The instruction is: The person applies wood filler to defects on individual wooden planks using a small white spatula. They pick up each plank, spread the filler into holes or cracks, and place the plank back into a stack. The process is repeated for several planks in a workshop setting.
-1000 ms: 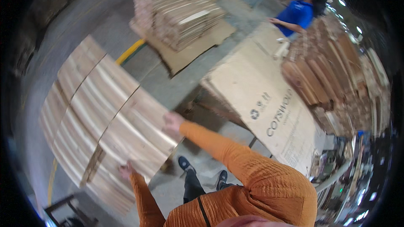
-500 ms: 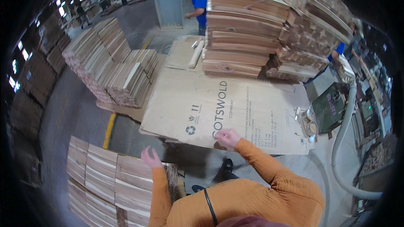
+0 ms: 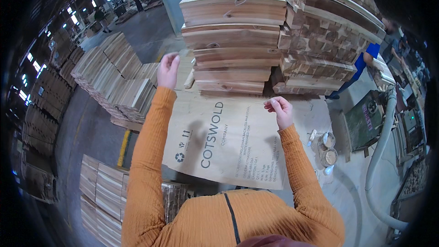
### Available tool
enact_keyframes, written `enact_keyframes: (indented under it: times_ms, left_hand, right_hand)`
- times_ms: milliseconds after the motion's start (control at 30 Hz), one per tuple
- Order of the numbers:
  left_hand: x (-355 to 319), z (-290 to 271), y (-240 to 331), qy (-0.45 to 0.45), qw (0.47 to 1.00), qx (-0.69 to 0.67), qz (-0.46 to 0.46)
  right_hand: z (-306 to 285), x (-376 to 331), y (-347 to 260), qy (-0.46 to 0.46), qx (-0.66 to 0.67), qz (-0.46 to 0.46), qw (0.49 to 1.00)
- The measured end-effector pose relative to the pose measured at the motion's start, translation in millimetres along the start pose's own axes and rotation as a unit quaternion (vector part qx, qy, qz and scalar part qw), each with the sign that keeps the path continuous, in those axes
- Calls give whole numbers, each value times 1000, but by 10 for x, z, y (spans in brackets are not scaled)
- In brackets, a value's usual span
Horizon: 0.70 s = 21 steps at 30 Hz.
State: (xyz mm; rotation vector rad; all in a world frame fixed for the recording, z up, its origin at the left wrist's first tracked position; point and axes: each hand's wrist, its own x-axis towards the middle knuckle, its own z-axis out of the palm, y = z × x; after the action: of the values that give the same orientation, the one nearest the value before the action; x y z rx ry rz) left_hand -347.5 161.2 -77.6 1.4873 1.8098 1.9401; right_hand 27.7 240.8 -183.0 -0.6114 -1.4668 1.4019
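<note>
- Spreading before you, the printed cardboard-covered table (image 3: 224, 158) has its near edge just ahead of your waist.
- A tall board stack (image 3: 235, 41) fills its far side, hiding the far edge.
- Your left hand (image 3: 168, 71) is raised near that stack's left end, fingers curled; you cannot tell whether the tips meet.
- Your right hand (image 3: 280, 110) hovers in front of the stack, thumb and fingers together; whether something thin is pinched there, you cannot tell.
- A pale rod (image 3: 189, 80) lies near the left edge, small cups (image 3: 328, 150) near the right.
- More timber (image 3: 315, 36) crowds the far right corner.
- Off the right edge, a green cabinet (image 3: 364, 121) and curving grey hose (image 3: 374, 174) take up the floor.
- Off the near left corner lie low panels (image 3: 103, 185); beyond, a stepped wood pile (image 3: 114, 75) and a column (image 3: 169, 0).
</note>
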Motion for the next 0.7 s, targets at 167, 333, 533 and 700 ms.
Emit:
enact_keyframes:
  times_ms: [167,333,533,700]
  left_hand:
    - [734,368,35,19,999,-36,-6]
    - [1482,282,-118,107,994,20,12]
    - [1812,765,87,129,954,201,178]
    - [2045,612,-31,34,955,237,173]
  right_hand:
    - [-138,320,-254,20,-10,-42,999]
    - [1,549,-740,8,1,-57,998]
    - [27,1059,-1071,56,-39,-122,990]
    - [91,1673,-1120,101,-117,-167,974]
